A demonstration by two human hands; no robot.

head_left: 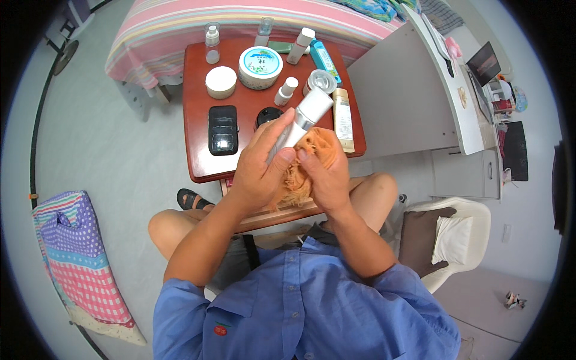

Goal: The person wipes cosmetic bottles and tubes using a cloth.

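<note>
Closed round a white squeeze tube (313,108) with a silver band is my left hand (259,161); the tube tilts up to the right, its wide white end away from me. My right hand (330,174) grips a frayed orange cloth (297,180), thumb on top, close beside the tube. Both hands are above the near edge of a red-brown table (198,141). Just past them, a black round lid (267,116) is partly hidden by my left hand. A gold tube (343,120) lies to the right of my right hand.
On the table stand a white tub (260,67), a cream jar (221,82), a clear jar (320,82), several small bottles and a black case (223,130). A striped bed (174,36) lies beyond, a white desk (408,90) at right, a chair (474,234) behind it.
</note>
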